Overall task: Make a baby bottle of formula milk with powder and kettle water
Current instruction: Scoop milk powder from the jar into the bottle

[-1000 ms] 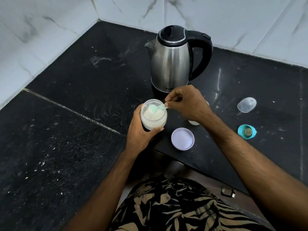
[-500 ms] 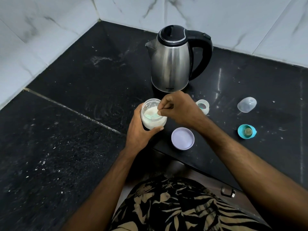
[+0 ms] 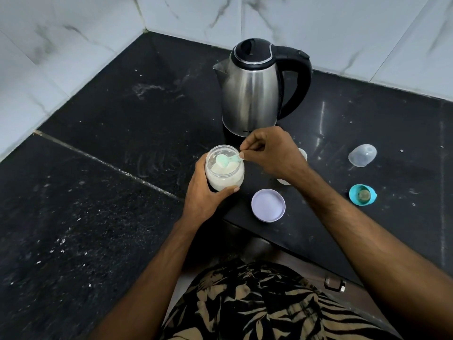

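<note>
Left hand: wrapped round the powder jar, fingers curled behind, thumb across the front near its base; jar held upright, near the table's front edge.
Powder jar: clear, open-mouthed, filled most of the way with pale powder; sits at 6 o'clock from the kettle.
Right hand: fingertips and thumb pinch the handle end of the scoop; remaining fingers curled in.
Scoop: pale green, bowl inside the jar mouth above the powder, handle pointing to 3 o'clock.
Kettle: steel body, black lid and handle, upright on the black table; spout toward 9 o'clock, handle toward 3.
Jar lid: lilac, lying flat at 4 o'clock from the jar, apart from it.
Baby bottle: mostly hidden behind the right hand and wrist; only pale edges show.
Clear cap: on its side, at 3 o'clock from the right hand.
Teal ring with teat: at 6 o'clock from the clear cap, well apart from the lid.
</note>
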